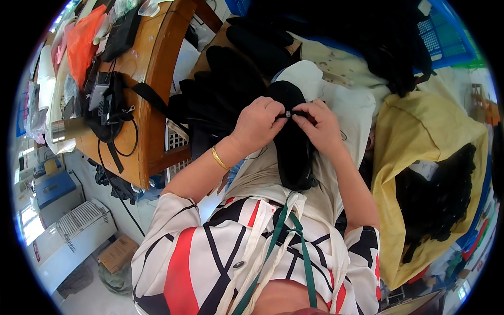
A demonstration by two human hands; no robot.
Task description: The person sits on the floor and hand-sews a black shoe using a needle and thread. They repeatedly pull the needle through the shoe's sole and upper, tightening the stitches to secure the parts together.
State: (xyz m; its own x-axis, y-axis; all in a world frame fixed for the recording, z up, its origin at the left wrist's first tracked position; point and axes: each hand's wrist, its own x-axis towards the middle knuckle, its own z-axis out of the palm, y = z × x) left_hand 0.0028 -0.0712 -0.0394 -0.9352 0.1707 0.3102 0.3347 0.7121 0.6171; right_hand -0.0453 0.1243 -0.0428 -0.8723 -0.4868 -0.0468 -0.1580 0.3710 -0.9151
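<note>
A black cloth shoe (295, 157) lies lengthwise on my lap, over the pale apron (247, 178). Across it runs a thin black strap with a small shiny buckle (287, 114). My left hand (259, 123) pinches the strap on one side of the buckle. From the other side, my right hand (320, 126) grips it between thumb and fingers. The two hands almost meet over the shoe's upper half. Just beyond my left hand, several more black shoes (231, 68) are heaped together.
On the left, a wooden table (157, 100) carries a black bag (107, 110), an orange plastic bag (84, 39) and cables. To the right stands a yellow cloth sack (386, 210) with black pieces (436, 194) inside. A blue crate (446, 31) is at the far right.
</note>
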